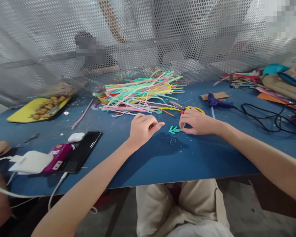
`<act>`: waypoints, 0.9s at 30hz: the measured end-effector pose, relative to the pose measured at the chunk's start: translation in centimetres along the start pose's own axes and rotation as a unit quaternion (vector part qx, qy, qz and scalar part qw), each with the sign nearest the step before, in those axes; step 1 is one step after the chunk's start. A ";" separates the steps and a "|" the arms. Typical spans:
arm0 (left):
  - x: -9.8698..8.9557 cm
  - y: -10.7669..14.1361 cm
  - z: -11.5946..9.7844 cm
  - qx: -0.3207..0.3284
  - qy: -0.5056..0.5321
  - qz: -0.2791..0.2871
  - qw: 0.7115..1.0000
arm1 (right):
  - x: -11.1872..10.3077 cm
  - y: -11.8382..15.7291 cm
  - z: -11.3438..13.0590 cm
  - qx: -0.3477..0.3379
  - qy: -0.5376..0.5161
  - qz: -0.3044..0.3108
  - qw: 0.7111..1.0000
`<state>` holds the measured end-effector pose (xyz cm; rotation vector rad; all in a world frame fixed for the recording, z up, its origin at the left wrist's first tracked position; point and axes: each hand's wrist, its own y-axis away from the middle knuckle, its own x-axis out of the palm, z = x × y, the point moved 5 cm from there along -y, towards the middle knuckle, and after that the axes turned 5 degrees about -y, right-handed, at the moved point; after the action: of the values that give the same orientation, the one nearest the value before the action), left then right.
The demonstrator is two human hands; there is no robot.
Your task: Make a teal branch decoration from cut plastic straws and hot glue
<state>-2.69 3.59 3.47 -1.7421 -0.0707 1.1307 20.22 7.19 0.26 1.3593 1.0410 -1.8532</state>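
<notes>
Green branched piece pinched at its right end, left hand just off it

Obs. 1: On the blue desk (150, 168), a small green branched piece (174, 130), apparently pipe cleaner, lies in front of the person. Landmark for all places below.
Obs. 2: Right hand (194, 122): thumb and index fingers closed in a pinch on the piece's right end; branches point left.
Obs. 3: Left hand (141, 130): left of the piece, apart from it. Fingers curled, thumb stretched towards it; inner side hidden, so cannot tell whether anything is held.
Step in hand (judged): close handling of one end. Any shift would call for a light pinch, so the thin branches do not bend; the left thumb is near enough to steady them.
Surroundings: loose pile of coloured stems (143, 93) beyond and left; yellow-handled cutting tool (198, 109) just beyond, partly behind the right hand; blue glue gun (220, 103) beyond and right; green crumbs (172, 141) on the near side.
</notes>
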 end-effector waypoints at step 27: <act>2.1 0.7 0.0 0.075 0.057 0.129 0.987 | -3.4 0.6 0.3 0.110 -0.027 -0.240 0.964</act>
<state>-1.79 4.34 1.56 -1.7098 0.3111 1.1849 21.57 6.74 3.45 1.2420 1.2464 -2.4075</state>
